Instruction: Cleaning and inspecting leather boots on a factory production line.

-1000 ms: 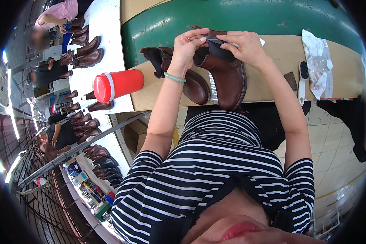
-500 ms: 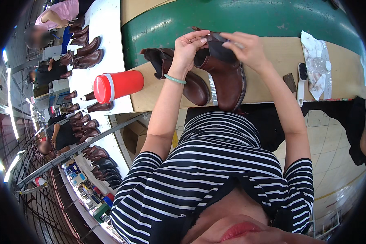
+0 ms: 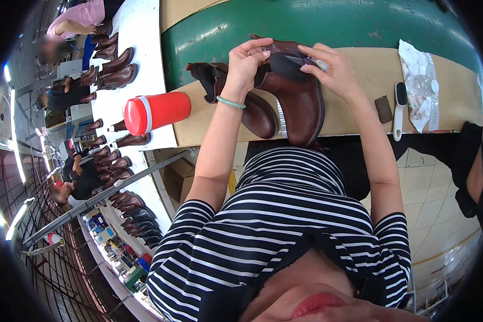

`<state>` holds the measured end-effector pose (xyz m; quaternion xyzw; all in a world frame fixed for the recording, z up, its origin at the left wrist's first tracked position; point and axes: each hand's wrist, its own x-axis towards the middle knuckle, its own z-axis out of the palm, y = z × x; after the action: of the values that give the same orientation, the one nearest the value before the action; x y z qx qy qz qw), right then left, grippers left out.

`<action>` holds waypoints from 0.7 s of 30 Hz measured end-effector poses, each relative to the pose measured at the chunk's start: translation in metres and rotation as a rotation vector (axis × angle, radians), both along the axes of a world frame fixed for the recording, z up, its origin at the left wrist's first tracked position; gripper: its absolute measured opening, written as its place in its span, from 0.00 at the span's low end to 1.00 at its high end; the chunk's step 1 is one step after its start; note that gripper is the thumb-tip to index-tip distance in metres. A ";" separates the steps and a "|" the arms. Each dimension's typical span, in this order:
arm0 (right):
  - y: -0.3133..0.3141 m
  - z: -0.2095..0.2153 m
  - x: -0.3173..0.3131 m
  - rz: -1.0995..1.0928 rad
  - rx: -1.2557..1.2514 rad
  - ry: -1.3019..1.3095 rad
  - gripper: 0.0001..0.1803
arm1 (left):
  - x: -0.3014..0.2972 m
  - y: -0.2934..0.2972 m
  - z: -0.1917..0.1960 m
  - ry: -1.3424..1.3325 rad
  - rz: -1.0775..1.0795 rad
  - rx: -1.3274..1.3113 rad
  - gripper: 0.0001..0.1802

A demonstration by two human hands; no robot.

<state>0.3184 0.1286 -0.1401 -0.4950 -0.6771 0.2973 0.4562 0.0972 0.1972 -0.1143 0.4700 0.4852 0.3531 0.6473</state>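
Observation:
A dark brown ankle boot (image 3: 300, 104) stands tilted on the tan bench top (image 3: 354, 115) in front of me. My left hand (image 3: 247, 61) grips the top of its shaft near the dark elastic panel. My right hand (image 3: 330, 70) rests on the other side of the shaft and pinches a small pale tool against the leather. A second brown boot (image 3: 252, 112) lies on its side just left of the first, under my left wrist, which wears a green bangle.
A red cylindrical flask (image 3: 155, 112) lies at the bench's left end. A white-handled brush (image 3: 399, 110), a dark block (image 3: 383, 109) and a crumpled cloth with a plastic bottle (image 3: 421, 86) sit at right. A white conveyor (image 3: 131, 64) with several brown boots runs left, people beside it.
The boot has been turned slightly in my hands, and my right hand has slid along the top of the shaft. My left hand keeps its grip.

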 end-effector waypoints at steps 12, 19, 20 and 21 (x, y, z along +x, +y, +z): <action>0.021 -0.005 -0.020 0.004 0.152 -0.179 0.14 | -0.005 0.002 -0.004 -0.133 0.064 -0.125 0.14; 0.025 -0.004 -0.018 0.010 0.164 -0.209 0.12 | -0.005 0.003 -0.004 -0.149 0.035 -0.115 0.14; 0.025 -0.001 -0.018 0.011 0.163 -0.210 0.12 | -0.004 0.003 -0.003 -0.152 0.035 -0.114 0.14; 0.025 0.001 -0.017 0.014 0.174 -0.256 0.12 | -0.005 0.003 -0.003 -0.153 0.036 -0.114 0.14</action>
<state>0.3009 0.1533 -0.1388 -0.4827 -0.7563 0.1754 0.4053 0.0927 0.1998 -0.1173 0.3953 0.4619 0.3713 0.7018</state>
